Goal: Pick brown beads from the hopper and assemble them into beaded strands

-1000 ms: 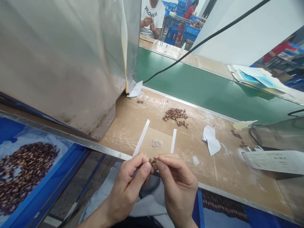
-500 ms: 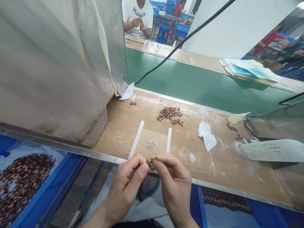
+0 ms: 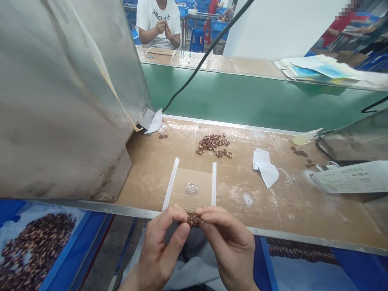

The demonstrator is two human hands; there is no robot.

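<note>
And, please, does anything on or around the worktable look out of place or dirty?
Yes: a white mark on the worktable looks like a spill or wear; brown discs lie scattered by the yellow bottle; the metal panel has brown stains near its lower edge.

A small coppery-brown piece (image 3: 195, 220), shiny in spots and with an uneven outline, is pinched between the fingertips of the left hand (image 3: 168, 244) and the right hand (image 3: 228, 244). It is held up, appearing by the near edge of the tabletop (image 3: 236, 173); its exact shape is too small and covered to make out.
</note>
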